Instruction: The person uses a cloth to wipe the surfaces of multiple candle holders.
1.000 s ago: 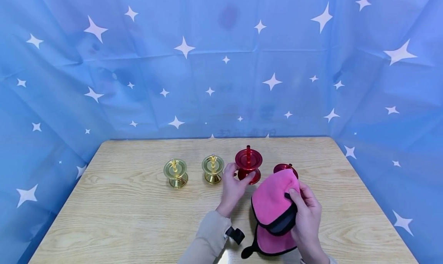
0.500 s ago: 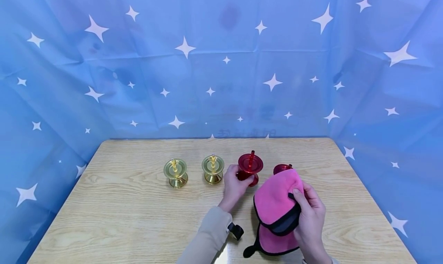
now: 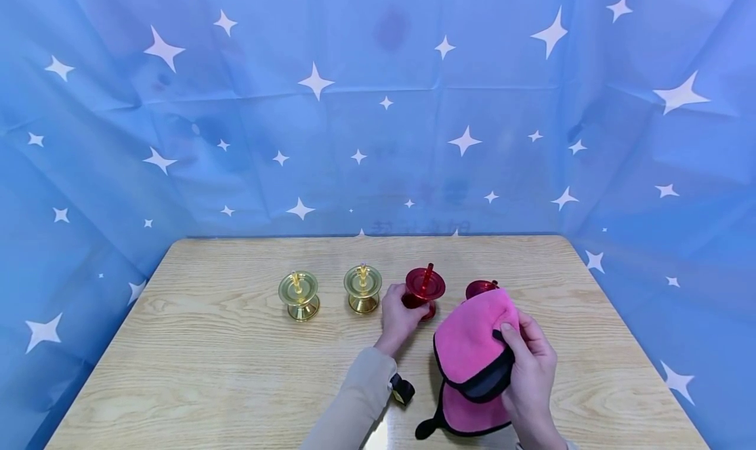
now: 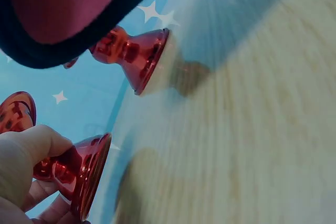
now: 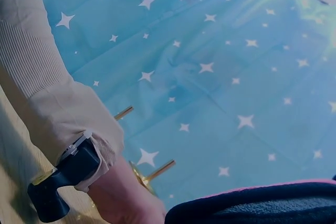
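My left hand (image 3: pixel 398 317) grips a shiny red candle holder (image 3: pixel 424 284) by its lower part, fingers and thumb around it. It tilts slightly; in the left wrist view its flared base (image 4: pixel 86 174) looks raised off the tabletop. My right hand (image 3: pixel 530 361) pinches a pink cloth (image 3: pixel 472 338) with black edging and a grey underside, near its upper corner. The cloth's lower part hangs down to the table, with a black loop (image 3: pixel 426 428) at the left. Behind the cloth stands a second red candle holder (image 3: pixel 480 288), mostly hidden in the head view.
Two gold candle holders (image 3: pixel 298 289) (image 3: pixel 363 283) stand upright left of my left hand. A black strap device (image 3: pixel 403 389) is on my left wrist. The wooden tabletop (image 3: pixel 224 378) meets a blue star-patterned curtain (image 3: pixel 354 142) at its back and sides.
The red candle holder in my left hand has shifted down towards me and tilted a little. My right hand and the cloth have moved slightly right.
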Available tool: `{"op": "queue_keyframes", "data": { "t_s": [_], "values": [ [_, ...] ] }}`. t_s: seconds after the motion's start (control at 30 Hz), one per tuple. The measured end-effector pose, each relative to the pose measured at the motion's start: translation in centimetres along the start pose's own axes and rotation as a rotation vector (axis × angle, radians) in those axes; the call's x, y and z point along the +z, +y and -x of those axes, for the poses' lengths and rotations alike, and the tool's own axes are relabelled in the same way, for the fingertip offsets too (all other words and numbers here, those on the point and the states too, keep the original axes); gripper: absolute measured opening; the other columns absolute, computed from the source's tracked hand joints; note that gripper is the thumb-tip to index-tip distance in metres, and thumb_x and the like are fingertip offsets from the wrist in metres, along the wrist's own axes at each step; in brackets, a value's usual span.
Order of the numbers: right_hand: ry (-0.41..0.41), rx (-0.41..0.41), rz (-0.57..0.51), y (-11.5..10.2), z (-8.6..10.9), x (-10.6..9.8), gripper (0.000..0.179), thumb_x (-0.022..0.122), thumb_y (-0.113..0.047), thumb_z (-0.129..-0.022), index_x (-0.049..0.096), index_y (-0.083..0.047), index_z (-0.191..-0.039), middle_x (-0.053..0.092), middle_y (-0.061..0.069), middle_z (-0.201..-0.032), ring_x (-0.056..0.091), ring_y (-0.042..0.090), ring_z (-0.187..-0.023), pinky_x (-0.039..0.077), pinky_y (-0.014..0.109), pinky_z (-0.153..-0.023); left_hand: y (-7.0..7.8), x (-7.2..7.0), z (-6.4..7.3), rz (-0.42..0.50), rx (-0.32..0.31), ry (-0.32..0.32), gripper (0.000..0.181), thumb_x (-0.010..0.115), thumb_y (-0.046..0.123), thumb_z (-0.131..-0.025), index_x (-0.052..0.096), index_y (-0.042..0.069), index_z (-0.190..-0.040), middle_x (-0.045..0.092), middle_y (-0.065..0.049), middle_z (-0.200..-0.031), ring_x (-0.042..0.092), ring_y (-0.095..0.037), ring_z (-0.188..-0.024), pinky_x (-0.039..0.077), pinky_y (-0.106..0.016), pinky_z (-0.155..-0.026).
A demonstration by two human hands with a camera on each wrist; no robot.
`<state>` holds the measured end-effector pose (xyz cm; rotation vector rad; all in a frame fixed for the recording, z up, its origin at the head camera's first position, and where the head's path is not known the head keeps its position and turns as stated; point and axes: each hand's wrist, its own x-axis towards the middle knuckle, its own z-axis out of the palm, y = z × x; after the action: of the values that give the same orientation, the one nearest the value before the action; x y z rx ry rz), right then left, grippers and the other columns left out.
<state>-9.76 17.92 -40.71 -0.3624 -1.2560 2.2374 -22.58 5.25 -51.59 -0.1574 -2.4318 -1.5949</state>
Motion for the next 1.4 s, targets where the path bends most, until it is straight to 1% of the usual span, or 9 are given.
{"op": "queue_keyframes", "data": {
  "t_s": [0.3, 0.53, 0.67, 0.83, 0.93, 1.03, 1.13, 1.27, 1.4],
  "values": [
    [-0.007, 0.014, 0.002, 0.0, 0.0, 0.1, 0.016, 0.055, 0.009, -0.088, 0.067, 0.002, -0.095, 0.064, 0.005, -0.083, 0.060, 0.012, -0.074, 0.051, 0.020, -0.064, -0.7, 0.3, 0.0, -0.019, 0.003, -0.003, 0.032, 0.081, 0.007, -0.062, 0.069, 0.005, -0.091, 0.060, -0.003, -0.089, 0.057, -0.020, -0.089, 0.049, -0.031, -0.081],
    [-0.016, 0.032, 0.038, 0.1, 0.1, 0.3, 0.015, 0.056, 0.007, -0.088, 0.067, 0.001, -0.097, 0.064, 0.005, -0.084, 0.059, 0.012, -0.075, 0.051, 0.020, -0.064, -0.8, 0.5, -0.1, -0.053, 0.004, -0.012, 0.036, 0.084, 0.011, -0.062, 0.070, 0.006, -0.095, 0.060, -0.002, -0.087, 0.057, -0.019, -0.086, 0.049, -0.032, -0.080],
    [-0.015, 0.035, 0.060, 0.1, 0.2, 0.3, 0.015, 0.057, 0.006, -0.089, 0.067, 0.001, -0.098, 0.064, 0.004, -0.084, 0.059, 0.012, -0.076, 0.051, 0.019, -0.065, -0.8, 0.6, -0.1, -0.067, 0.002, -0.012, 0.036, 0.084, 0.012, -0.062, 0.071, 0.006, -0.094, 0.060, -0.002, -0.086, 0.057, -0.019, -0.085, 0.049, -0.032, -0.080],
    [-0.013, 0.033, 0.076, 0.1, 0.2, 0.3, 0.015, 0.057, 0.005, -0.089, 0.067, 0.000, -0.099, 0.064, 0.004, -0.085, 0.059, 0.011, -0.076, 0.051, 0.019, -0.066, -0.9, 0.5, 0.1, -0.072, 0.020, -0.020, 0.040, 0.083, 0.011, -0.062, 0.067, 0.002, -0.097, 0.060, -0.006, -0.092, 0.057, -0.022, -0.090, 0.048, -0.035, -0.083],
    [-0.012, 0.041, 0.072, 0.0, 0.2, 0.3, 0.015, 0.058, 0.004, -0.088, 0.067, 0.000, -0.099, 0.064, 0.004, -0.085, 0.059, 0.011, -0.076, 0.051, 0.019, -0.066, -0.8, 0.1, 0.5, -0.048, 0.003, -0.027, 0.040, 0.081, 0.009, -0.063, 0.064, 0.000, -0.098, 0.058, -0.007, -0.096, 0.056, -0.023, -0.092, 0.047, -0.036, -0.085],
    [-0.009, 0.051, 0.064, 0.0, 0.1, 0.3, 0.015, 0.058, 0.005, -0.088, 0.067, 0.000, -0.099, 0.064, 0.004, -0.085, 0.059, 0.011, -0.076, 0.051, 0.019, -0.066, -0.7, -0.6, 0.9, 0.001, -0.026, -0.022, 0.033, 0.078, 0.006, -0.064, 0.063, -0.001, -0.092, 0.057, -0.008, -0.094, 0.055, -0.022, -0.088, 0.048, -0.034, -0.080],
    [-0.008, 0.056, 0.053, 0.1, 0.1, 0.3, 0.016, 0.057, 0.005, -0.088, 0.067, 0.000, -0.099, 0.064, 0.004, -0.085, 0.059, 0.012, -0.076, 0.051, 0.019, -0.066, -0.6, -1.4, 1.2, 0.032, -0.043, -0.014, 0.024, 0.075, 0.003, -0.064, 0.063, 0.000, -0.085, 0.058, -0.007, -0.088, 0.055, -0.020, -0.081, 0.048, -0.030, -0.073],
    [-0.019, 0.053, 0.058, 0.1, 0.0, 0.4, 0.016, 0.057, 0.005, -0.089, 0.067, 0.000, -0.100, 0.064, 0.004, -0.086, 0.059, 0.012, -0.077, 0.051, 0.019, -0.066, -0.7, -2.6, 1.5, 0.053, -0.037, -0.013, 0.012, 0.074, 0.001, -0.067, 0.064, 0.002, -0.074, 0.061, -0.004, -0.076, 0.054, -0.012, -0.069, 0.047, -0.024, -0.064],
    [-0.022, 0.043, 0.065, 0.2, 0.0, 0.4, 0.016, 0.056, 0.006, -0.089, 0.067, 0.000, -0.099, 0.064, 0.004, -0.084, 0.059, 0.011, -0.076, 0.051, 0.019, -0.065, -0.9, -3.5, 1.6, 0.101, -0.031, -0.029, 0.011, 0.072, -0.002, -0.069, 0.062, 0.002, -0.067, 0.059, -0.002, -0.063, 0.049, -0.005, -0.058, 0.045, -0.020, -0.055]
  ]
}}
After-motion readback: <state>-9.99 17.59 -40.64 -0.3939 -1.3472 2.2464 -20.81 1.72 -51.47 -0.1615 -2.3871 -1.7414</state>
